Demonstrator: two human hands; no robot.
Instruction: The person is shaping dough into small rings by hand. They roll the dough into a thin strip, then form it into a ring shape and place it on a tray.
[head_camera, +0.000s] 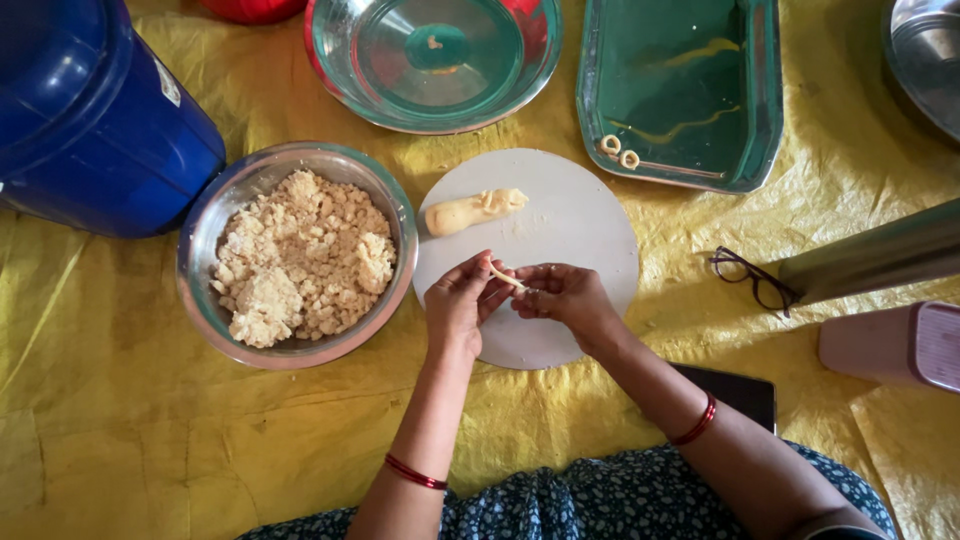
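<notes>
Left hand (462, 298) and right hand (566, 296) pinching a thin dough strip (508, 278) between fingertips above a round white board (580, 215), dough log (474, 211) on it, steel bowl (200, 240) of crumbly dough beside, two dough rings (619, 151) in a tray (765, 90)

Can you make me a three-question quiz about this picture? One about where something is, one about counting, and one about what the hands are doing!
1. Where is the dough log?
A. on the round board
B. in the rectangular tray
C. in the blue barrel

2. How many dough rings lie in the tray?
A. none
B. two
C. five

3. What are the left hand and right hand doing?
A. resting flat
B. holding the eyeglasses
C. pinching a thin dough strip between them

Answers: 1 A, the log lies on the board's upper left part. 2 B, two small rings sit side by side at the tray's near edge. 3 C, fingers of both hands grip the strip's ends.
</notes>
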